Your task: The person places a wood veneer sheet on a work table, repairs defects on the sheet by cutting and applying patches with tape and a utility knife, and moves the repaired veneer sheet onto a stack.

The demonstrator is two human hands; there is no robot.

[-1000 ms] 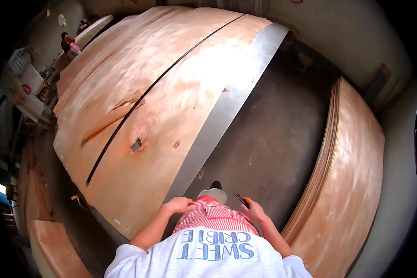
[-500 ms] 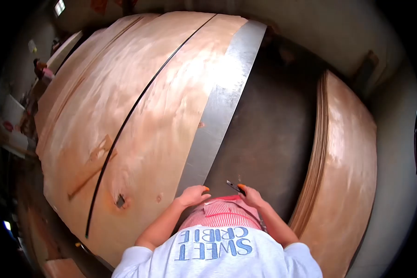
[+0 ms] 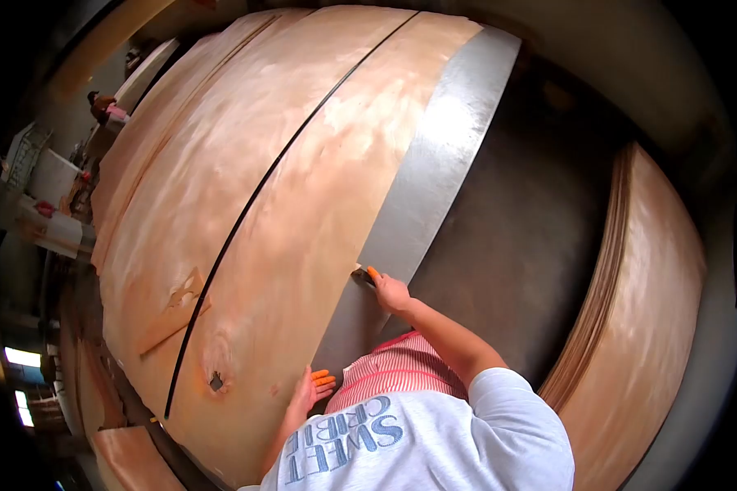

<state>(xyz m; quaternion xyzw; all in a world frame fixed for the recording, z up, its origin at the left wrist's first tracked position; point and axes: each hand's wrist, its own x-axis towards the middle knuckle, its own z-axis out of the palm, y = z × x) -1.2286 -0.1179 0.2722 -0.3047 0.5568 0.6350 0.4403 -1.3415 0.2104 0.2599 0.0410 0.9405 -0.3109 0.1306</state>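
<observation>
My right hand [image 3: 390, 290], with orange on its fingertips, is closed around a small dark cutter [image 3: 363, 276]. The cutter's tip lies where the wood veneer sheet [image 3: 303, 221] meets the grey metal strip [image 3: 434, 155]. Lower down, near the sheet's front edge, my left hand [image 3: 310, 390] has its orange-tipped fingers apart and holds nothing. A long thin black rod [image 3: 258, 186] runs lengthwise across the veneer. Left of the rod, a loose veneer scrap [image 3: 172, 315] rests on the sheet, and a dark knot hole [image 3: 215, 381] shows right of the rod.
A stack of veneer sheets [image 3: 638, 303] stands to the right, beyond a dark gap of floor [image 3: 499, 237]. At the far left another person [image 3: 107, 109] is visible. More wood pieces [image 3: 135, 458] lie at the lower left.
My right hand has moved up and left with the cutter, onto the metal strip's edge. My left hand has moved down and left, its fingers spread. The view has shifted.
</observation>
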